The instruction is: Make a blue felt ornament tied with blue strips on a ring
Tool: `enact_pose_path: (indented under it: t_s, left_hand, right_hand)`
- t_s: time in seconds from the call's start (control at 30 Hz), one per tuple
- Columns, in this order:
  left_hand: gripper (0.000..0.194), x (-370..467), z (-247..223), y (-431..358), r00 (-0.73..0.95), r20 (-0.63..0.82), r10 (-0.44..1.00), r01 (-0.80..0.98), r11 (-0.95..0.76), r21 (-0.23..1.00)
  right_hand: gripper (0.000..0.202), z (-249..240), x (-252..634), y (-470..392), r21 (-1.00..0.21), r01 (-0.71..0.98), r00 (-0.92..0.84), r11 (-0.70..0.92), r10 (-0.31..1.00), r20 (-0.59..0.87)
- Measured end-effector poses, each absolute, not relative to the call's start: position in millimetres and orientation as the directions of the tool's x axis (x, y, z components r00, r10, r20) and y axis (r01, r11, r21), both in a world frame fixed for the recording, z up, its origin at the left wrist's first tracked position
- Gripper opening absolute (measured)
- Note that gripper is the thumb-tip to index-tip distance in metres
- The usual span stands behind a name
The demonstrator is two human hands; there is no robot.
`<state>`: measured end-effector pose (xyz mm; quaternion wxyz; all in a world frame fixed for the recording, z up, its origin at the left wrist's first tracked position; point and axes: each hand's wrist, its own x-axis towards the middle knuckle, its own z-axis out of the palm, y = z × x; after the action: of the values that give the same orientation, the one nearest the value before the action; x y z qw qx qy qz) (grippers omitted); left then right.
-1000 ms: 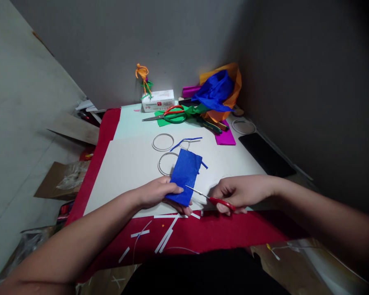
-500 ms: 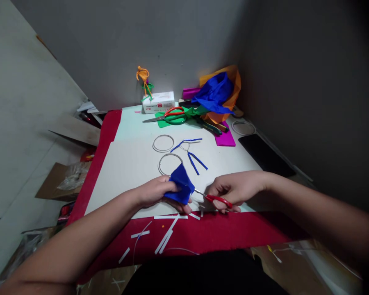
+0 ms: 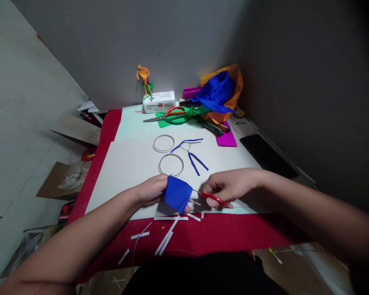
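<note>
My left hand [image 3: 155, 189] grips a piece of blue crepe paper [image 3: 177, 193], its fingertips showing below the lower edge. Red-handled scissors [image 3: 213, 198] are in my right hand [image 3: 226, 189], fingers wrapped round the handles. Their tips point left and meet the paper's right edge; most of the blade is hidden behind it. Just beyond the hands lie two thin wire coils [image 3: 171, 165] and a wire figure [image 3: 189, 152] with its limbs wrapped in blue.
At the back are large scissors [image 3: 175, 115], a white box [image 3: 158, 102] with an orange figure [image 3: 144, 73] on it, pliers [image 3: 213, 127] and crumpled coloured paper [image 3: 215, 92]. A black phone-like slab [image 3: 267, 155] lies right. White paper strips [image 3: 166, 242] litter the red cloth [image 3: 227, 231].
The blue paper has turned and flattened toward me, its upper corner dropping. My right hand and the scissors have shifted slightly left.
</note>
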<state>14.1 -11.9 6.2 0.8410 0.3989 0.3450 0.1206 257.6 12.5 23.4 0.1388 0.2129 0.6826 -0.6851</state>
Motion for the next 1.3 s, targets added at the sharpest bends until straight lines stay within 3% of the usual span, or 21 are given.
enact_pose_path:
  t_s: [0.37,0.7,0.97,1.3]
  left_hand:
    - [0.029,12,0,-10,0.753,-0.461,0.47,0.022,0.682,0.731]
    - [0.028,13,-1,-4,0.664,-0.4,0.632,-0.19,0.659,0.728]
    - [0.026,16,4,-6,0.635,-0.412,0.653,-0.188,0.648,0.738]
    - [0.024,13,-7,-5,0.685,-0.405,0.606,-0.173,0.675,0.717]
  right_hand:
    - [0.04,18,259,10,-0.892,0.445,-0.875,-0.075,0.175,-0.451]
    - [0.047,20,255,-9,-0.854,0.373,-0.797,-0.363,0.345,-0.495]
    - [0.05,17,255,-14,-0.834,0.349,-0.807,-0.427,0.316,-0.499]
    - [0.056,9,274,-4,-0.83,0.267,-0.938,-0.489,0.064,-0.339]
